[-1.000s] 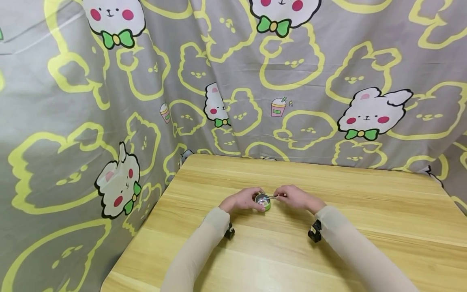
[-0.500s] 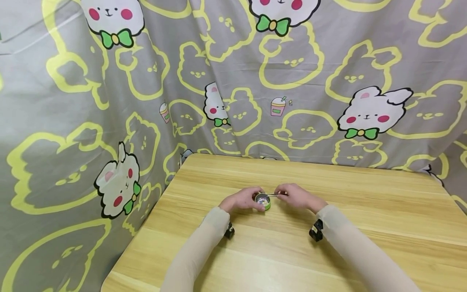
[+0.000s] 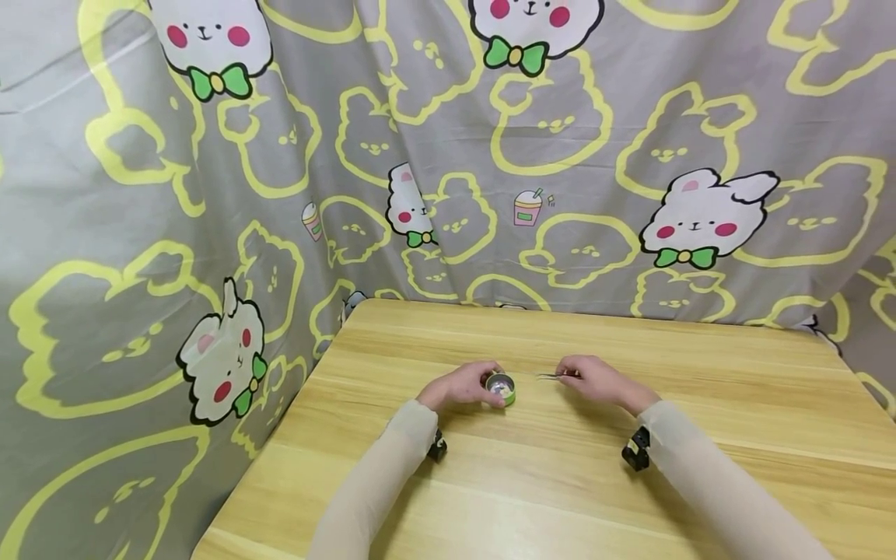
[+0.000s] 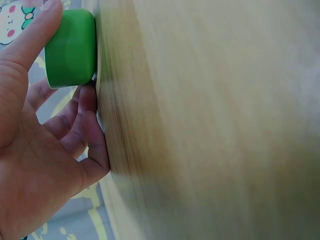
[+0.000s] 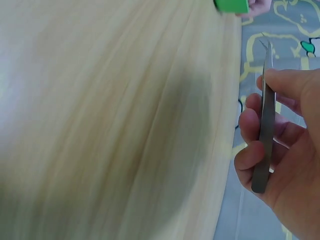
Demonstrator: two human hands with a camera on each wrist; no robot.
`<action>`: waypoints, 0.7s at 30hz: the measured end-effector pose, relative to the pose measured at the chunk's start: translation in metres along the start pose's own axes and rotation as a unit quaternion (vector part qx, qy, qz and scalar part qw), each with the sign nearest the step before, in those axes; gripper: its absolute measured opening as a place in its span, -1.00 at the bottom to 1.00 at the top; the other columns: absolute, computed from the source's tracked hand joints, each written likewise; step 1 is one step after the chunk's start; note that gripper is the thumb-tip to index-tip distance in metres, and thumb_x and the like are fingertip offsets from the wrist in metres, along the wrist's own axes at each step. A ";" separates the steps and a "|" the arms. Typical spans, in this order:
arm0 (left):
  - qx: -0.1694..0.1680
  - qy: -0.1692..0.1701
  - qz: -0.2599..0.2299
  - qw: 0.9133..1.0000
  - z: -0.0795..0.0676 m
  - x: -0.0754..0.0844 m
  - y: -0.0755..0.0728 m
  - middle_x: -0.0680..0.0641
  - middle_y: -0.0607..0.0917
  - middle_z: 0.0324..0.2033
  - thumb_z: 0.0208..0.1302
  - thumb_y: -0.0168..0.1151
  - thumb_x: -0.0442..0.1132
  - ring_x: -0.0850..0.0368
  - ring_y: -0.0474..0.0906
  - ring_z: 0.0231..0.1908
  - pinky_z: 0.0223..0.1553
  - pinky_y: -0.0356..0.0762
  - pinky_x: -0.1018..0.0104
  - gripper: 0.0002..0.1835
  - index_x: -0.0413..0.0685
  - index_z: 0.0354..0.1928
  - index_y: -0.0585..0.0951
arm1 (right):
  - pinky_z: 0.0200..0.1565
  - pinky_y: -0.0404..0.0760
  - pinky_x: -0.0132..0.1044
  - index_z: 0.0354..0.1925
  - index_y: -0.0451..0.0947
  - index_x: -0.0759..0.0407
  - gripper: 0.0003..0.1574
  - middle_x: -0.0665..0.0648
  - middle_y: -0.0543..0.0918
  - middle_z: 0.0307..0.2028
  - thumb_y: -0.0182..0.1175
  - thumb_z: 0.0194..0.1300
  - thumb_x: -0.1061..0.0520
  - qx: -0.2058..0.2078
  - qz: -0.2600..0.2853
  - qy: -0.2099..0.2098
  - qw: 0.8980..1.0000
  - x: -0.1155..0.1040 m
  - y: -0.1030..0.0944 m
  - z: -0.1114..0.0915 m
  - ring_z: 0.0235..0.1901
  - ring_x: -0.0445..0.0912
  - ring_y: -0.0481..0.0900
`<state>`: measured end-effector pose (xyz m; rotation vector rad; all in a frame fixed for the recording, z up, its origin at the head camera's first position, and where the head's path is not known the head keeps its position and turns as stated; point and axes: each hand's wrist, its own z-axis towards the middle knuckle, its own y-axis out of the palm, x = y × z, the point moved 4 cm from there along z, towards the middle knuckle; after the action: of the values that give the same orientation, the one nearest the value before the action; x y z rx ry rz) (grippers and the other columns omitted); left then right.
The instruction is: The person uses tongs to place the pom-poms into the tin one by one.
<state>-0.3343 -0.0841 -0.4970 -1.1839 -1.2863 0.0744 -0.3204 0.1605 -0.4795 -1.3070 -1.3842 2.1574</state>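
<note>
A small round green tin (image 3: 509, 398) stands on the table, with several small coloured pieces inside it. My left hand (image 3: 467, 385) grips the tin from its left side; in the left wrist view the thumb lies along the green wall (image 4: 72, 50) and the other fingers curl behind and below it. My right hand (image 3: 595, 379) pinches a pair of metal tweezers (image 5: 266, 130) between thumb and fingers. Their thin tips (image 3: 542, 376) point left toward the tin, a short gap away from it. In the right wrist view the tips are slightly parted, with nothing visible between them.
Both hands work over a wood-grain table (image 3: 448, 498). A grey curtain (image 3: 448, 140) with yellow outlines and white cartoon animals hangs behind the table and along its left side. Black wrist cameras (image 3: 637, 449) sit under the sleeves.
My right hand has drawn the tweezers away to the right, from over the tin to beside it. My left hand keeps its grip on the tin. The head view has shifted slightly.
</note>
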 end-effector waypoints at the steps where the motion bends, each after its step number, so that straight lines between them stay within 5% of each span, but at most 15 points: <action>1: 0.000 0.000 0.000 1.000 0.000 -0.001 0.000 0.09 0.57 -0.20 0.05 0.45 -0.06 0.25 0.48 -0.21 -0.15 0.43 0.36 -0.45 0.05 0.09 0.48 | -0.29 0.48 -0.19 -0.24 0.58 0.16 -0.90 -0.04 0.57 -0.36 0.11 0.34 0.25 0.001 0.000 0.004 1.000 0.003 -0.001 -0.003 -0.35 -0.17 0.48; 21: -0.002 -0.001 0.003 1.000 0.000 -0.001 0.000 0.11 0.56 -0.21 0.04 0.45 -0.03 0.25 0.48 -0.20 -0.15 0.42 0.35 -0.45 0.07 0.08 0.48 | -0.36 0.46 -0.22 -0.28 0.58 0.15 -0.94 -0.07 0.55 -0.43 0.16 0.31 0.22 0.020 -0.041 0.045 0.998 0.046 -0.021 -0.060 -0.43 -0.22 0.45</action>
<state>-0.3345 -0.0849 -0.4982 -1.1910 -1.2851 0.0771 -0.3038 0.2357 -0.4955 -1.2938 -1.3300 2.0356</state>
